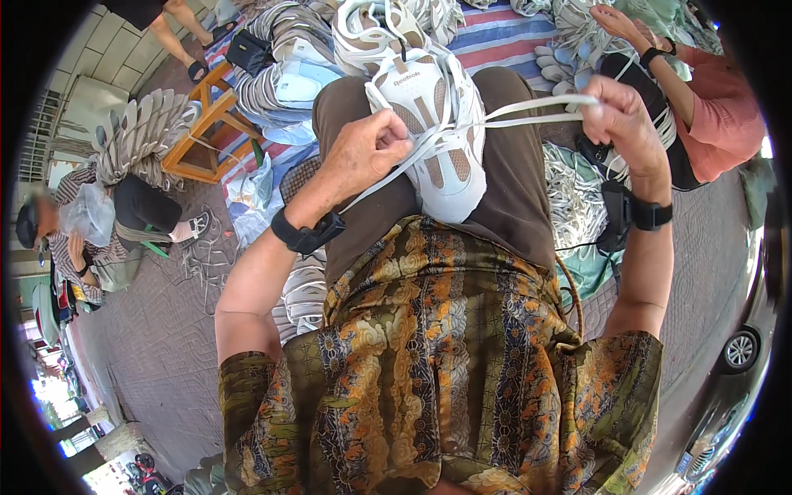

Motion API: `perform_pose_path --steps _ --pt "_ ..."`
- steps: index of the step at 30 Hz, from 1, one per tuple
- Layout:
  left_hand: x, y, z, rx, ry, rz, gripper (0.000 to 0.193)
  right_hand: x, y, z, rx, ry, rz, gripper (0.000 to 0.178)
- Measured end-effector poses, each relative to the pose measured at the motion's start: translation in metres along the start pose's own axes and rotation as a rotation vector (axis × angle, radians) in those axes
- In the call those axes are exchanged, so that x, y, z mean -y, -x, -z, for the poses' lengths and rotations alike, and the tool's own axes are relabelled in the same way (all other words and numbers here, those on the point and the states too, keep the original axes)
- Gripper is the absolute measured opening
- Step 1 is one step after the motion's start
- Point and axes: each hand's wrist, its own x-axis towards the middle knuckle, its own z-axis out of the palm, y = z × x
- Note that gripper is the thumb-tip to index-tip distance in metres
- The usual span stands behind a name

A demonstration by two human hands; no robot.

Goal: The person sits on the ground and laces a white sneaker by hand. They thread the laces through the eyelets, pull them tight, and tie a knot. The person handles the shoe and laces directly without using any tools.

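Note:
Across my lap lies a white and beige shoe upper (452, 194), its rounded toe toward me. White shoelaces (532, 112) run from its middle, stretched out to the right. My right hand (624, 120) is closed on their ends, held above my right knee and apart from the shoe. Beside the lacing on the left, my left hand (371, 148) pinches the lace, with a loose strand hanging below its fingers. Dark bands with small boxes are on both my wrists.
Stacked shoe uppers (363, 33) lie beyond my knees on a striped sheet (503, 37). A wooden stool (210, 132) stands left. Bundled white laces (577, 198) lie by my right leg. Co-workers sit at left (74, 231) and right (718, 115). A car (742, 355) is at far right.

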Motion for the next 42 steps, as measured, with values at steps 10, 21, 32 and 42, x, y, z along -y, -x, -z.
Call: perform_pose_path --steps 10,21,32,42 --pt "-0.019 0.004 -0.006 -0.172 -0.352 -0.121 0.016 -0.028 0.016 -0.033 -0.472 1.201 0.089 0.008" --pt "-0.033 -0.007 -0.014 -0.139 -0.409 -0.155 0.012 -0.03 -0.022 -0.046 -0.652 0.261 0.282 0.026" --pt "-0.023 -0.008 -0.005 -0.152 -0.274 -0.171 0.006 -0.027 -0.008 -0.047 -0.678 0.219 0.384 0.03" --pt "0.005 0.029 0.05 -0.095 -0.14 0.153 0.007 -0.051 -0.015 -0.064 -0.612 0.001 0.185 0.035"
